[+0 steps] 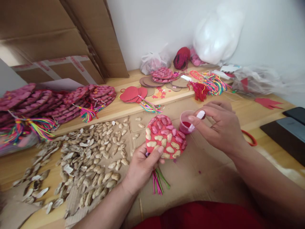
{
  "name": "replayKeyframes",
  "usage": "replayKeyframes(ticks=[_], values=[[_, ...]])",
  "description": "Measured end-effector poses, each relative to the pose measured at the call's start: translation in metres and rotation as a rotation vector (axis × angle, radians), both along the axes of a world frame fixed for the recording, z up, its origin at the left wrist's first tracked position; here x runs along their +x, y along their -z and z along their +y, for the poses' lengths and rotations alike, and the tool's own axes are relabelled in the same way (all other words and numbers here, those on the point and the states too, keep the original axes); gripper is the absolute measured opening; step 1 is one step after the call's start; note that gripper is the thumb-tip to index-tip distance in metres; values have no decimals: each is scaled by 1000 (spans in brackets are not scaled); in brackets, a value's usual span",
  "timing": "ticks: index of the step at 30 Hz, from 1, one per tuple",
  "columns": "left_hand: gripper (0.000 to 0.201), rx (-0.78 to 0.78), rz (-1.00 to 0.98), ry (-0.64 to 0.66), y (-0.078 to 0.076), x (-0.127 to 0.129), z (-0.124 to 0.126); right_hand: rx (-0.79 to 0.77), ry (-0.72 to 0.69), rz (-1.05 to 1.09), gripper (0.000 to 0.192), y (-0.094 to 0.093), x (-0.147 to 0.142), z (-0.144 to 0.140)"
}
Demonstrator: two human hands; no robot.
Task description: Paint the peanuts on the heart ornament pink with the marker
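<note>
Red and round, the disc (156, 132) is clamped at its lower left edge in the left hand (145, 160), thumb on the face, fingers behind. Peanut shells (170, 149), some pink and some bare, cover it above and beside the thumb; green and pink cords (157, 183) hang just below the grip. To the right, the right hand (215, 127) pinches a white stick (200, 115), its lower end inside a pink cup (183, 124); whether the fingers touch the cup, I cannot tell. Loose peanuts (102, 156) lie left of the grip. The disc looks light and fairly stiff, its shells brittle and perhaps slippery where pink, so the lower rim near the cords seems the best hold, pressed gently.
</note>
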State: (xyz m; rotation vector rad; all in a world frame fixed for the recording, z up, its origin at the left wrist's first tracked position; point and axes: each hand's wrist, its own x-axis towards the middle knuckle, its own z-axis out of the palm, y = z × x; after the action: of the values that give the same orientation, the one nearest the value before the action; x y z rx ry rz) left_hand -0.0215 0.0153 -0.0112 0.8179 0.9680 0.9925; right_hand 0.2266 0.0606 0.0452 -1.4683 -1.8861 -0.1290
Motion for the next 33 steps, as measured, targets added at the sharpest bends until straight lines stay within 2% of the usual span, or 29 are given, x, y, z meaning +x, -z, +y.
replayKeyframes(ticks=[7, 14, 18, 20, 22, 24, 26, 33], values=[[29, 26, 20, 7, 0, 1, 0, -44, -21, 41, 23, 0, -2, -1], [29, 25, -50, 29, -2, 2, 1, 85, 19, 156, 19, 4, 11, 0], [31, 11, -69, 40, -3, 2, 1, 161, 52, 310, 9, -2, 11, -6], [31, 2, -68, 45, -3, 2, 1, 176, -21, 449, 7, -7, 4, -13], [31, -4, -64, 47, -2, 2, 1, 147, -170, 497, 7, -10, -5, -19], [30, 8, -61, 51, -1, 2, 2, 83, -321, 459, 10, -11, -14, -25], [30, 28, -64, 56, 0, 2, 2, 41, -409, 399, 16, -9, -20, -29], [26, 55, -84, 64, 1, 2, 2, 28, -442, 299, 19, -6, -20, -31]])
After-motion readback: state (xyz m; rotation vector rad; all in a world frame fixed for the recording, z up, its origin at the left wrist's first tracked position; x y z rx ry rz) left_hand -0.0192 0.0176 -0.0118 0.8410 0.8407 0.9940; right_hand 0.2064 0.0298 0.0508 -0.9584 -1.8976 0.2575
